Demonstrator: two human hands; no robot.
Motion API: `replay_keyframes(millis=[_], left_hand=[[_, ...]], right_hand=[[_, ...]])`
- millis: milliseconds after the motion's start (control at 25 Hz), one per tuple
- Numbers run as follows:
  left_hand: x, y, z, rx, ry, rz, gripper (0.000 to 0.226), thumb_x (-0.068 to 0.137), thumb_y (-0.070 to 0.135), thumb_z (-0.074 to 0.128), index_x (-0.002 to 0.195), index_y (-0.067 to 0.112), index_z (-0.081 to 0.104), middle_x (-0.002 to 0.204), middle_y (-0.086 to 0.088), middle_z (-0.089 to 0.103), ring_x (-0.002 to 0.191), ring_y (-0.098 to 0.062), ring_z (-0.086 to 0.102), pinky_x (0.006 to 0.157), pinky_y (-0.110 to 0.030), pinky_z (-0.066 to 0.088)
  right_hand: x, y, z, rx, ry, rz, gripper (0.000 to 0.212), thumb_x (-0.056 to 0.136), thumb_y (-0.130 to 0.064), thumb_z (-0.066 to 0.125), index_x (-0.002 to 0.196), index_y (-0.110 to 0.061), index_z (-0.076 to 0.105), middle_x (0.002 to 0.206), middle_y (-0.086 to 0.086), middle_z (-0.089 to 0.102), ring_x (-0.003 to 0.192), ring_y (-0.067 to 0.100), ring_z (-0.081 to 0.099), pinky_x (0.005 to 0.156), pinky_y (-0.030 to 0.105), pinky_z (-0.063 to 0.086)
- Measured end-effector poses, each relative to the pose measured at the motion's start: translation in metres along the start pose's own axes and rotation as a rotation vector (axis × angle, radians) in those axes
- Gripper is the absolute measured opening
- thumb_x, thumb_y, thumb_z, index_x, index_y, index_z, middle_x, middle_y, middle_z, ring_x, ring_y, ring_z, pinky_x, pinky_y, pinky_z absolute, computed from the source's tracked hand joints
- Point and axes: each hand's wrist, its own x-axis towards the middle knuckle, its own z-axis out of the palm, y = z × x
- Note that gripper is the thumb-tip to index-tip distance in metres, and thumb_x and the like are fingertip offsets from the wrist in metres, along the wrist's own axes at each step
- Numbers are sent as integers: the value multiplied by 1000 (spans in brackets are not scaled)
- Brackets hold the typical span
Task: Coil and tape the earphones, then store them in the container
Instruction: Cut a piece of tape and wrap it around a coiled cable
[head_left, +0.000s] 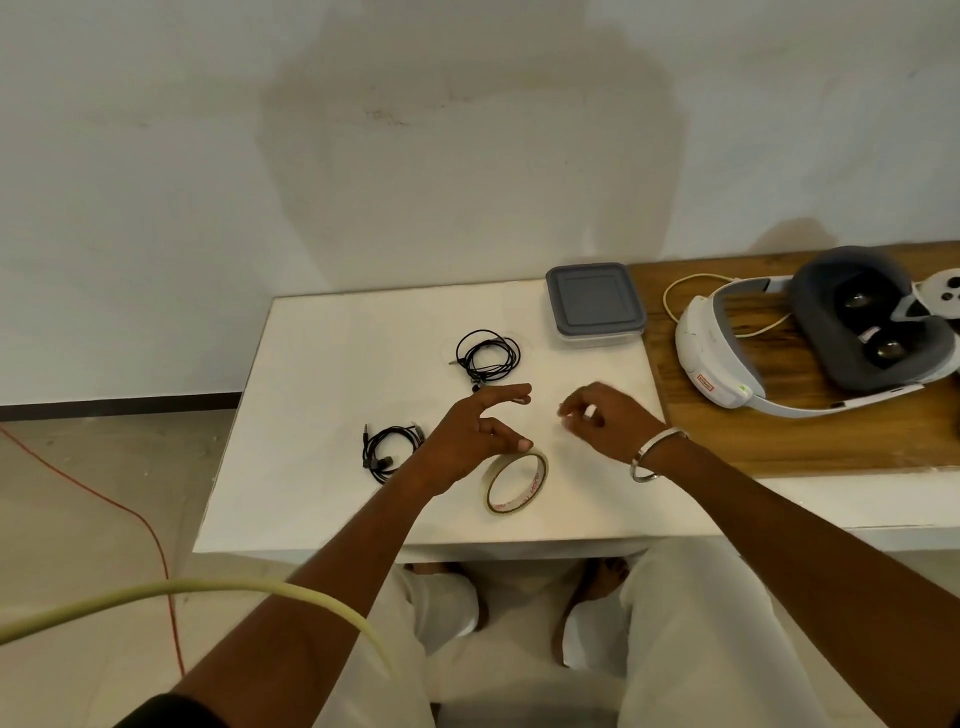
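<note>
Head view: 2 hands above tape roll.

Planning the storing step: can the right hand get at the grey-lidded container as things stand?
Probably yes. The container sits at the table's far right corner, beyond the right hand, with only bare white tabletop between them. Its lid is on, and the hand seems to pinch a small tape piece.

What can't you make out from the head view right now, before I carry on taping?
- Container: lid on, contents hidden.
- Right hand: fingers curled; whether they pinch a tape piece is too small to tell.
- Tape roll: near rim hidden behind left hand; free end not visible.
- Near earphones: whether taped, too small.
</note>
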Motion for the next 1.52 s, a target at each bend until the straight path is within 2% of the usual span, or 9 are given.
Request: replay_keyframes(millis=[80,160,360,560,760,880,1240,1440,1520], left_hand=[[1,1,1,-33,28,1,63,76,1,75,129,27,54,129,6,59,88,-22,71,92,-21,49],[2,2,0,-53,62,5,63,76,1,75,129,26,54,128,6,59,88,-23,72,90,-25,52],[4,0,0,-121,219,-45,55,72,3,78,122,21,60,122,7,64,85,-19,71,85,-26,51],[11,7,14,-194,401,-50,50,72,-1,77,119,11,63,110,2,65,78,14,63,71,-2,45],[19,-9,43,-266,599,-140,38,71,1,77,105,15,70,103,2,69,101,-10,63,97,-30,47],[26,-14,63,-283,658,-187,37,71,-3,76,102,15,70,99,2,68,101,-16,64,93,-28,49],[40,-30,94,-247,665,-248,36,78,-6,68,108,13,66,102,3,64,98,-15,59,84,-16,46],[44,-40,93,-208,556,-196,38,80,-1,69,115,13,64,105,3,65,104,-17,62,92,-26,51],[44,-42,92,-143,548,-155,39,80,-1,68,116,13,64,110,2,66,102,-12,61,90,-19,50]], right_hand=[[-11,-17,2,93,-298,-16,26,90,-39,55,109,-23,63,76,-7,61,64,8,55,68,24,50],[-16,-21,5,73,-393,-8,27,91,-38,55,109,-22,65,65,-5,60,56,7,52,60,18,47],[-12,-19,2,189,-307,-10,20,85,-32,65,97,-16,69,66,-5,61,56,8,50,60,19,44],[-8,-25,0,156,-184,-62,17,79,-32,72,83,-18,64,77,-3,61,67,11,52,63,18,41],[-14,-25,13,-26,-127,-107,21,81,-34,70,77,-21,54,72,-6,55,62,9,50,61,17,41],[-19,-23,25,-203,-145,-116,20,84,-37,64,86,-19,55,82,0,61,72,15,55,72,26,50],[-22,-10,58,-359,-71,19,40,87,-35,60,119,-13,57,107,8,67,96,23,63,93,32,51],[-22,-3,59,-332,-47,98,36,85,-40,61,106,-11,63,96,8,67,88,22,62,86,30,50],[-25,-4,54,-285,-72,99,35,86,-41,60,102,-10,64,93,9,67,86,22,62,86,30,51]])
